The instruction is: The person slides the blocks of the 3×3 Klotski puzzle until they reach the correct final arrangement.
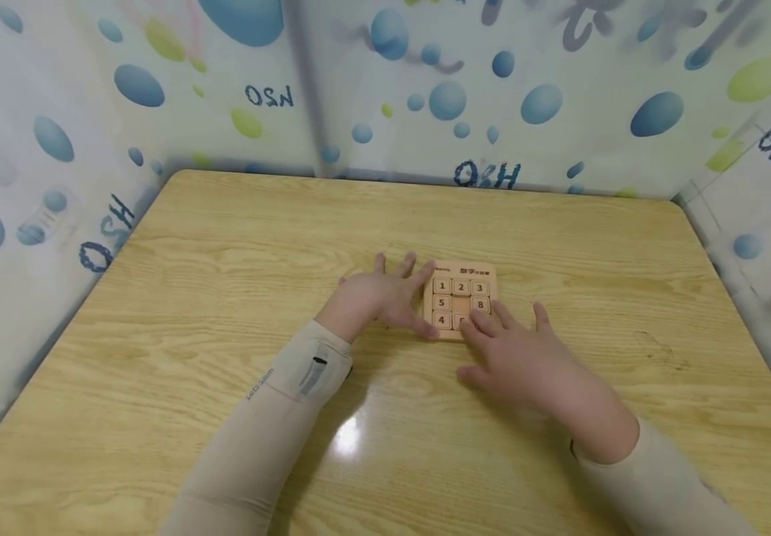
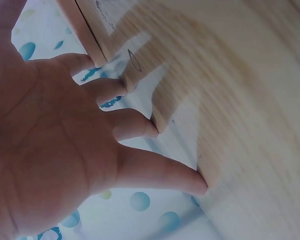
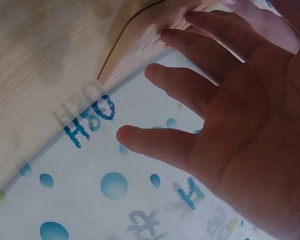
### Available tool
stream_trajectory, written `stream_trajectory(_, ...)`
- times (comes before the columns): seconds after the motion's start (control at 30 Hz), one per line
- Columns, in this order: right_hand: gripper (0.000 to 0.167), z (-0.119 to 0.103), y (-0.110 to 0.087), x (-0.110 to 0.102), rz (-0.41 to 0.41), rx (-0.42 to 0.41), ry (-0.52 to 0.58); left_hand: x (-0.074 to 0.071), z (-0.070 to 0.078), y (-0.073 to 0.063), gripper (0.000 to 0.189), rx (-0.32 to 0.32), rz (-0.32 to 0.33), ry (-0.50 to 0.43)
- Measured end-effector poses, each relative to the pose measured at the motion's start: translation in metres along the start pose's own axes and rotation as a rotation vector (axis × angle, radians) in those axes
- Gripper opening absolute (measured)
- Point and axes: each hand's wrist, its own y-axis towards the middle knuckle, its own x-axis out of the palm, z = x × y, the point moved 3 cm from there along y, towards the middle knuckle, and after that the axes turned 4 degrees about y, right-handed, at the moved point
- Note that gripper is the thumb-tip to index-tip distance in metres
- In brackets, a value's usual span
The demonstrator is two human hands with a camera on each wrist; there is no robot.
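A light wooden sliding number puzzle (image 1: 451, 270) lies flat on the table, with its numbered tiles (image 1: 442, 286) in rows around a bare middle square. My left hand (image 1: 382, 296) is spread along the puzzle's left side, index fingertip at the top corner and thumb at the bottom corner. Its other fingertips rest on the tabletop, as the left wrist view shows. From the lower right, my right hand (image 1: 526, 361) reaches over the puzzle with fingers extended, fingertips on the lower tiles. These fingers hide the bottom right corner. In the right wrist view, the puzzle's edge (image 3: 140, 50) shows beyond the fingertips.
The wooden table (image 1: 238, 246) stretches out on all sides of the puzzle. Behind it and at both sides stand pale walls (image 1: 359, 82) with blue and green bubble prints. A bright light reflection shows on the tabletop between the forearms.
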Motion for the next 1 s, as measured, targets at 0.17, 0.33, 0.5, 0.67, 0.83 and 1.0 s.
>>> stream_trajectory(0.17, 0.072, -0.006, -0.004, 0.003, 0.012, -0.005, -0.004, -0.001, 0.0, 0.0, 0.122, -0.008, 0.003, 0.003)
stream_trajectory(0.33, 0.075, -0.008, -0.004, 0.005, 0.023, -0.002, -0.008, -0.001, 0.001, -0.001, 0.121, -0.018, -0.007, 0.006)
stream_trajectory(0.5, 0.075, -0.008, -0.003, 0.005, 0.038, -0.004, -0.019, -0.001, 0.002, -0.001, 0.121, -0.015, -0.008, 0.01)
stream_trajectory(0.67, 0.075, -0.007, 0.004, 0.004, 0.043, 0.0, -0.015, -0.002, 0.002, 0.0, 0.121, -0.008, -0.008, 0.015)
stream_trajectory(0.83, 0.075, -0.003, 0.014, 0.002, 0.044, 0.005, -0.017, -0.001, 0.002, 0.0, 0.121, -0.003, -0.009, 0.018)
stream_trajectory(1.0, 0.075, 0.004, 0.019, 0.003, 0.035, 0.009, 0.007, 0.0, 0.002, 0.0, 0.121, -0.001, -0.004, 0.013)
